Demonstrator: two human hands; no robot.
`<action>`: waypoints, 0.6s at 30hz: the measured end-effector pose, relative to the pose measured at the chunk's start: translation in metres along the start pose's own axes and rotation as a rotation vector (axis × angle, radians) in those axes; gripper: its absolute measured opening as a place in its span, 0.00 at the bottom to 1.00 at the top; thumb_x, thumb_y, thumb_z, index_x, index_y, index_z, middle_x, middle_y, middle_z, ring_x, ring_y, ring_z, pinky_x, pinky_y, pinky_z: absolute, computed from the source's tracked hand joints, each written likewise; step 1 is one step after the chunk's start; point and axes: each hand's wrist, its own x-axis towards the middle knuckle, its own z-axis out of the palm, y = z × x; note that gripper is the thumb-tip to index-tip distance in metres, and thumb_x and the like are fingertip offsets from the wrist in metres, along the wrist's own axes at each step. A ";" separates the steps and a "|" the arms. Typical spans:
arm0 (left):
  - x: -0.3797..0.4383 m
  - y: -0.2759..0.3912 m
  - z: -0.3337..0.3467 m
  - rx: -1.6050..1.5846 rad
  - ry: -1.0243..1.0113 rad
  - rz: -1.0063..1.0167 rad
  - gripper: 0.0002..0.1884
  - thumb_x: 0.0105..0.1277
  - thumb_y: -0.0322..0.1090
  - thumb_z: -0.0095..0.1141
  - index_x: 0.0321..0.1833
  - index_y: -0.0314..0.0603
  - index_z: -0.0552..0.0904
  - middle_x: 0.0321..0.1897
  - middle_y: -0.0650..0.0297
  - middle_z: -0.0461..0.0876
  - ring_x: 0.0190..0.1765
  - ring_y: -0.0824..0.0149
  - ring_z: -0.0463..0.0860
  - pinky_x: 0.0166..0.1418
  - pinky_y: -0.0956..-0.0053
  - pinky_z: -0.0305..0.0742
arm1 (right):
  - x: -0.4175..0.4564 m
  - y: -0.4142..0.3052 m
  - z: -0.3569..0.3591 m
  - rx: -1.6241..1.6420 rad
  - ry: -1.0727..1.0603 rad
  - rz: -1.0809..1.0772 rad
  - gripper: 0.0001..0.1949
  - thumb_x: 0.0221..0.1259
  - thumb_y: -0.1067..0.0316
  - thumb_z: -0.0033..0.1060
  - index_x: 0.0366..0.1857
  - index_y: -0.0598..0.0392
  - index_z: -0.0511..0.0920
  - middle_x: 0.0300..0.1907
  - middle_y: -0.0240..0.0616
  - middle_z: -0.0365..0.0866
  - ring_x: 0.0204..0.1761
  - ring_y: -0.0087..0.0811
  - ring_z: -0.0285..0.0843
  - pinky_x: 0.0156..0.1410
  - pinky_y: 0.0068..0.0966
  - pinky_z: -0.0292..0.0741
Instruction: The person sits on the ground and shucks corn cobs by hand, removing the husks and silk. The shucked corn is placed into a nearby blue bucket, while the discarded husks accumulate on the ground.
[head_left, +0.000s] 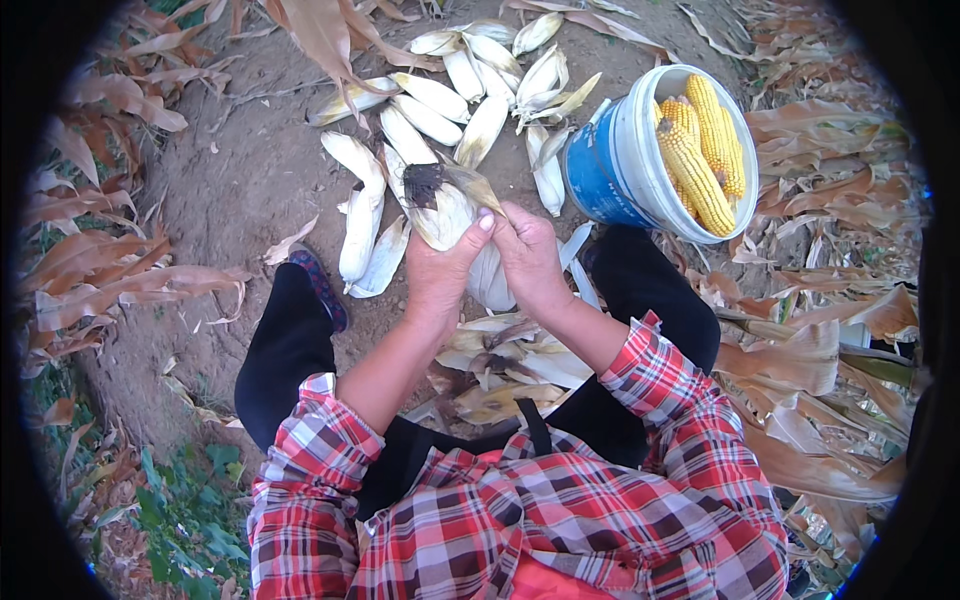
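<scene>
Between my knees I hold an ear of corn in its pale dry husk (451, 214), with dark silk (423, 185) at its tip. My left hand (442, 266) is wrapped around the ear from the left. My right hand (531, 255) pinches the husk leaf (474, 187) near the tip, its thumb close to the left thumb. The kernels of this ear are hidden. Just beyond lies a pile of unhusked corn ears (429, 97) on the soil. A tilted ear in its husk (361, 229) rests left of my left hand.
A blue and white plastic bucket (611, 161) bearing writing leans at the right, holding several husked yellow corn cobs (694, 169). Stripped husks (510, 367) lie between my legs. Dry corn leaves (795, 352) crowd the right side, and more dry leaves (112, 262) hang at the left.
</scene>
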 end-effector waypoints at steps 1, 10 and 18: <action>0.002 0.003 0.000 -0.004 0.022 0.005 0.26 0.58 0.36 0.71 0.57 0.36 0.75 0.48 0.64 0.80 0.50 0.71 0.78 0.58 0.74 0.73 | 0.002 0.000 0.001 0.101 -0.009 0.051 0.13 0.73 0.62 0.52 0.41 0.63 0.81 0.30 0.28 0.79 0.33 0.17 0.69 0.40 0.22 0.72; 0.030 0.046 -0.032 -0.262 0.153 -0.113 0.24 0.66 0.45 0.58 0.55 0.30 0.72 0.41 0.51 0.82 0.44 0.56 0.84 0.53 0.59 0.79 | -0.006 -0.034 -0.014 0.412 -0.184 0.122 0.16 0.74 0.60 0.52 0.51 0.63 0.78 0.43 0.33 0.81 0.43 0.18 0.75 0.53 0.19 0.72; 0.049 0.098 -0.077 -0.331 0.346 0.000 0.26 0.65 0.52 0.56 0.50 0.32 0.74 0.37 0.51 0.82 0.42 0.55 0.82 0.51 0.57 0.79 | -0.020 -0.054 -0.056 -0.071 -1.026 0.092 0.13 0.70 0.60 0.54 0.34 0.60 0.77 0.27 0.35 0.76 0.31 0.27 0.74 0.42 0.27 0.71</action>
